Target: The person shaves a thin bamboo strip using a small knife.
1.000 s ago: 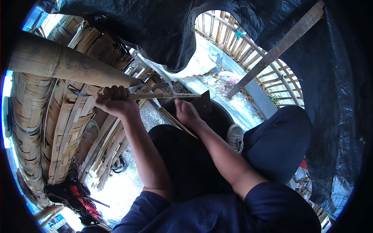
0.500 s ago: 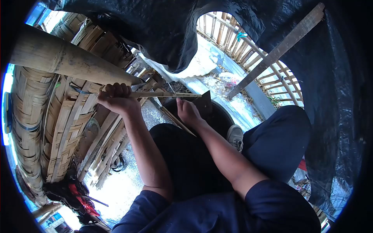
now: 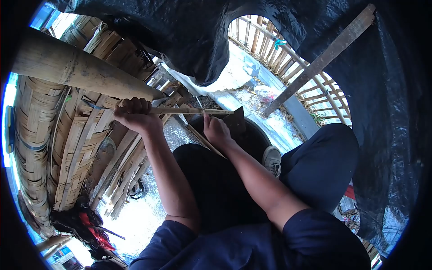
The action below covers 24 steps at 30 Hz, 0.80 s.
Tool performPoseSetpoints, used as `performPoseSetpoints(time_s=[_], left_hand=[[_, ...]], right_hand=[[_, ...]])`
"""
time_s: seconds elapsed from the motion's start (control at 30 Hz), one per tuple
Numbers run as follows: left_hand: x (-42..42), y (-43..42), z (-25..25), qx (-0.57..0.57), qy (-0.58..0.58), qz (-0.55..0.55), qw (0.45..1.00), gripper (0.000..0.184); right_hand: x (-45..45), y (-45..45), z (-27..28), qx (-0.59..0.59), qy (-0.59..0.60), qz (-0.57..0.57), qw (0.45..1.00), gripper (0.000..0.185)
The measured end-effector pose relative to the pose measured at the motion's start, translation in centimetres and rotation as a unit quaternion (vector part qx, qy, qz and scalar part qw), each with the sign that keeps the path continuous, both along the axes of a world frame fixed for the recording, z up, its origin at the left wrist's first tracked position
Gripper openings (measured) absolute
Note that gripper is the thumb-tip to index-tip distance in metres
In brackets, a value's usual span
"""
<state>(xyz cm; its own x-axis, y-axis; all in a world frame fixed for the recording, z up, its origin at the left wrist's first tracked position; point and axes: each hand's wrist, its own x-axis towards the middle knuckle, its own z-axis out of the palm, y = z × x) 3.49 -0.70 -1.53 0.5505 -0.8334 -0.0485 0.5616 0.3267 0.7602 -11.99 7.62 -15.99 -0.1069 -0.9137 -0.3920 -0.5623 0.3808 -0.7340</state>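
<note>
A pale bamboo strip [image 3: 175, 110] runs from my left hand [image 3: 137, 116], whose fingers are wrapped round its left end. Its right end rests by the upper edge of a dark, flat, angular plate [image 3: 236, 119]. Just below the strip, my right hand [image 3: 217, 130] is closed on a knife, its handle hidden in the fingers. The thin bright knife blade [image 3: 200, 102] shows above the strip and crosses it. A dark round tub [image 3: 257, 136] lies beyond my right hand. Another thin strip [image 3: 202, 138] slants down beside my right hand towards my leg.
A thick bamboo pole [image 3: 81, 67] and woven bamboo panels [image 3: 31, 148] stand at the left. Split bamboo pieces [image 3: 123, 180] lie below them. Black sheeting [image 3: 189, 36] hangs overhead, a wooden plank [image 3: 319, 58] slants at the upper right, and my shoe [image 3: 272, 159] is near the tub.
My right hand has shifted slightly left along the strip. My left hand keeps its hold on the strip, almost in the same place.
</note>
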Motion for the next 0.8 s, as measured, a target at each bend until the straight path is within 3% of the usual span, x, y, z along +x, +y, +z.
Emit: performPoseSetpoints(time_s=[0.27, 0.33, 0.4, 0.47, 0.53, 0.6, 0.67, 0.73, 0.8], left_hand=[[-0.4, -0.1, 0.1, 0.004, -0.001, 0.005, 1.0, 0.04], [-0.3, 0.1, 0.0, -0.007, 0.003, -0.002, 1.0, 0.039], [-0.3, -0.1, -0.1, -0.001, 0.001, 0.0, 1.0, 0.039], [0.0, -0.2, -0.2, 0.003, -0.004, 0.001, 1.0, 0.04], [0.2, -0.2, -0.2, -0.003, 0.004, 0.008, 1.0, 0.04], [0.1, 0.1, -0.4, -0.008, 0.003, -0.006, 1.0, 0.04], [0.0, 0.1, -0.3, -0.016, 0.001, -0.016, 1.0, 0.04], [-0.1, 0.0, -0.2, -0.019, 0.004, -0.019, 1.0, 0.041], [-0.3, 0.0, -0.1, -0.018, 0.004, -0.024, 1.0, 0.041]], right_hand=[[0.0, -0.7, 0.6, 0.028, -0.018, -0.018, 0.999, 0.059], [1.1, -0.5, 0.7, -0.088, -0.031, 0.006, 0.996, 0.061], [0.6, -0.1, 0.4, -0.105, -0.053, 0.034, 0.992, 0.061], [-0.7, -0.3, -0.1, 0.005, -0.025, -0.031, 0.999, 0.06], [0.4, -0.8, 0.2, 0.029, 0.002, -0.049, 0.998, 0.058], [1.1, -0.1, 0.2, -0.123, -0.046, 0.063, 0.989, 0.058], [0.5, 0.2, 0.2, -0.097, -0.039, 0.054, 0.993, 0.056], [-1.0, -0.2, -1.9, 0.056, 0.016, -0.047, 0.997, 0.049], [-1.3, -0.4, -3.0, 0.064, 0.003, -0.051, 0.997, 0.049]])
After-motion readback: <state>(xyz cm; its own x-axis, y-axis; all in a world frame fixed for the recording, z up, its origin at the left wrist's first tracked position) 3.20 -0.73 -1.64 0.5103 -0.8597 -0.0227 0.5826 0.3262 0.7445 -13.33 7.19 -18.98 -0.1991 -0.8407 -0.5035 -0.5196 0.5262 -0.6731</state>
